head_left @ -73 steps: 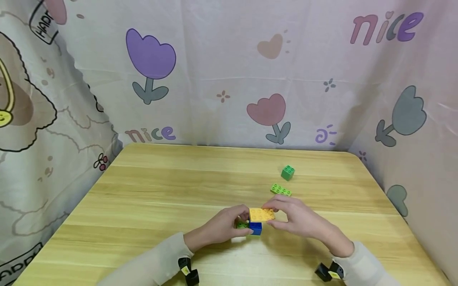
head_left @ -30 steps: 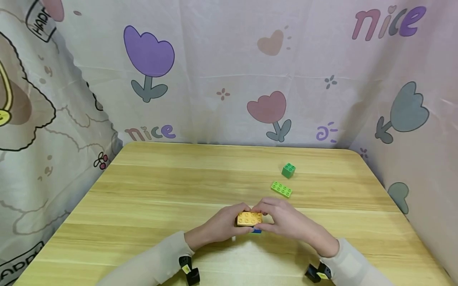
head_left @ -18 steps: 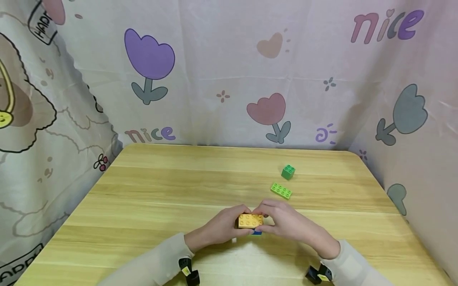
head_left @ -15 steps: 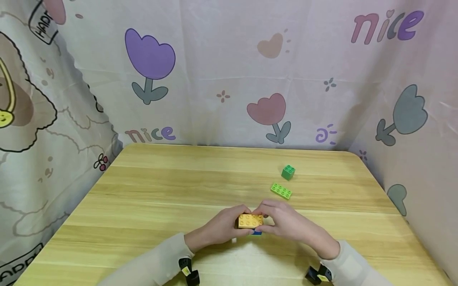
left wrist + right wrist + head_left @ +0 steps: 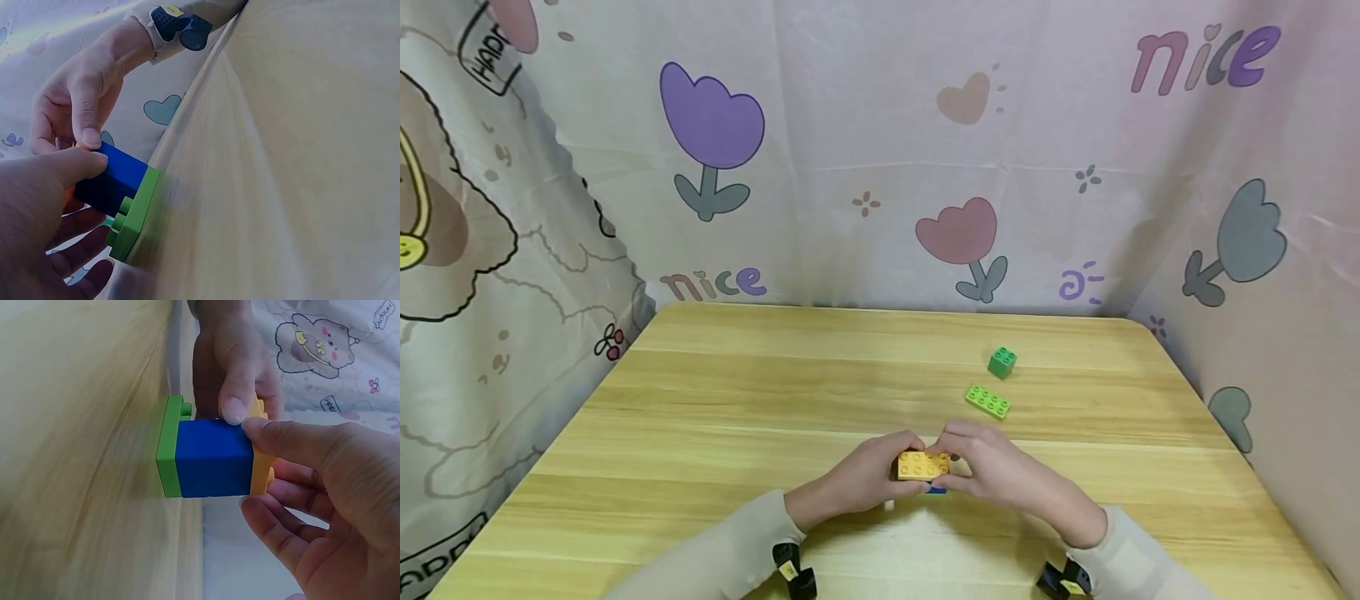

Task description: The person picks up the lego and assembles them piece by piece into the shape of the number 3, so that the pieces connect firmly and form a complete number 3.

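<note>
A yellow eight-stud brick (image 5: 922,465) tops a small stack low in the head view. Under it, a blue block (image 5: 214,459) stands on a flat light green plate (image 5: 167,447) whose studs show at one side. My left hand (image 5: 859,477) grips the stack from the left, its thumb along the near side at the blue-yellow joint. From the right, my right hand (image 5: 1009,475) pinches the yellow brick between thumb and fingers. In the left wrist view, the blue block (image 5: 116,179) and green plate (image 5: 137,214) stick out past my left thumb.
A light green flat brick (image 5: 988,402) lies on the wooden table (image 5: 737,375) beyond my right hand. Farther back is a darker green four-stud brick (image 5: 1002,362). A patterned cloth (image 5: 850,125) hangs behind the table and at its sides.
Over the last couple of seconds, my right hand has moved left with the yellow brick, which went from overhanging the blue block's right side to reaching left over the plate. Since then both hands have barely moved.
</note>
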{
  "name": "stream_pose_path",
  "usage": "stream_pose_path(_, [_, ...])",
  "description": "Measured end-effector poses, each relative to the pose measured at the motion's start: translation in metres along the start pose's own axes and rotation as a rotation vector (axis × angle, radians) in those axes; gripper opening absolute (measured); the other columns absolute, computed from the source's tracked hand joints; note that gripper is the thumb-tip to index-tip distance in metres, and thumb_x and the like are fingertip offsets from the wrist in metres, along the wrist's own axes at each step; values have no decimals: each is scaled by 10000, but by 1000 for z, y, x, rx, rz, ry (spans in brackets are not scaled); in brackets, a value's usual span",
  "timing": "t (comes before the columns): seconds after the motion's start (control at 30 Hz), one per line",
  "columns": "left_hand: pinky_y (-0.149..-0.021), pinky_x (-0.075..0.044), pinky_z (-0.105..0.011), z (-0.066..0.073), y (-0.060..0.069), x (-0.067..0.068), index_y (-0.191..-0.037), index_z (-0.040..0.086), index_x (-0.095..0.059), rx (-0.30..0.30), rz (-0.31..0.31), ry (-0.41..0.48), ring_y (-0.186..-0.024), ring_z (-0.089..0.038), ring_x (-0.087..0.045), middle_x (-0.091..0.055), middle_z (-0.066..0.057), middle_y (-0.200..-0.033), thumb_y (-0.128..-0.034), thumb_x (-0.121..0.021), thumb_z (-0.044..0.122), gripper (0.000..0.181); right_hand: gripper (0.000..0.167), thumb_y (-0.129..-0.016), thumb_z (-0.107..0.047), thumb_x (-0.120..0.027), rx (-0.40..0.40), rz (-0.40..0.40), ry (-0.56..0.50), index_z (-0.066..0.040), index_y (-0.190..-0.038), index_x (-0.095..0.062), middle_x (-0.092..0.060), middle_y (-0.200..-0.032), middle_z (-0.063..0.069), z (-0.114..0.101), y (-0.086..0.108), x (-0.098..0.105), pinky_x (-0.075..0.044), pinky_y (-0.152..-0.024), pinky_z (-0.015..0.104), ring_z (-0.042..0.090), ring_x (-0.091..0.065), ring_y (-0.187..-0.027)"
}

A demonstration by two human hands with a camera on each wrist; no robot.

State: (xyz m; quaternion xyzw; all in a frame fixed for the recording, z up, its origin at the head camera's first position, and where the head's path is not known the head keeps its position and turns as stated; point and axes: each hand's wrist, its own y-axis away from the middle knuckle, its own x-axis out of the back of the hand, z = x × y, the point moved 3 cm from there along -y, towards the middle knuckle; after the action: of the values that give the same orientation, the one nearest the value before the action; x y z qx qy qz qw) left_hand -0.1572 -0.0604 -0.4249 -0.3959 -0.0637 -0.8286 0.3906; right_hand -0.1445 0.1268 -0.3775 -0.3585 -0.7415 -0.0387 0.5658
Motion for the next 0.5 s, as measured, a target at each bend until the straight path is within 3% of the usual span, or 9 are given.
stream_pose_path(0.3, [-629,-462,-178,0,0,2,-1125,202,-572,13,-22,-46,-753,-9,-521,-566,147,-926,-884,-744,308,314,273,-803,-216,-820,-53,-30,-4,-98,-1021,-706,-606,-946,-65,-2,0,-1,-496,-696,191,93,-577,-797])
stream_pose_path(0.5, [-640,-454,-185,4,0,7,-1161,196,-612,54,-57,-115,-772,1,-527,-597,152,-968,-878,-739,361,351,286,-803,-240,-816,-69,-40,5,-107,-1033,-709,-595,-940,-74,-2,-1,-2,-489,-698,194,97,-568,-790])
